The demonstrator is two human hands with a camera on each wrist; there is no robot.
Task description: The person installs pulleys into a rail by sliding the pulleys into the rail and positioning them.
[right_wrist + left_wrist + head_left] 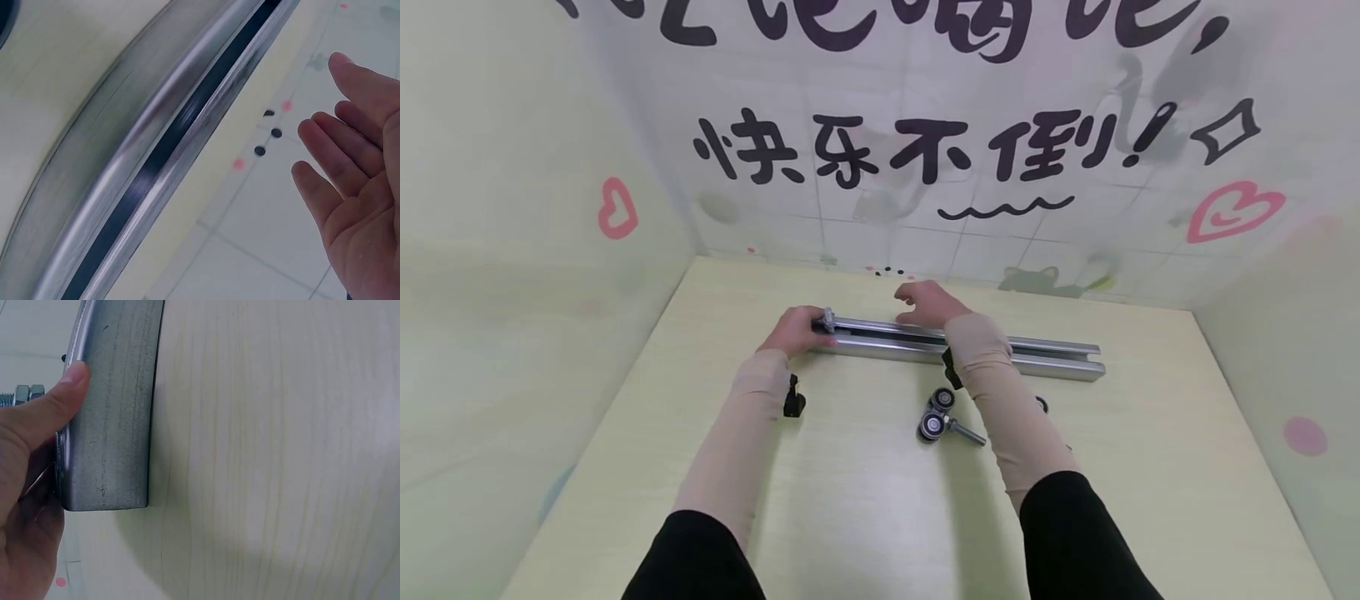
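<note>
A long, slotted metal channel rail (880,346) lies across the table with its slot facing up. At its left end, my left hand (793,332) grips the rail, the thumb pressed on the near wall in the left wrist view. Beside that thumb a threaded bolt with nuts (28,394) stands out of the slot. My right hand (928,304) hovers over the far side of the rail, near its middle. Its fingers are loosely bent, and the right wrist view shows them apart from the rail with nothing in them.
Nearer to me lies a roller trolley (933,427) with small wheels and a threaded bolt. A dark round part (1042,405) is mostly hidden by my right forearm. Printed white sheets wall the table (850,500) at the back and both sides.
</note>
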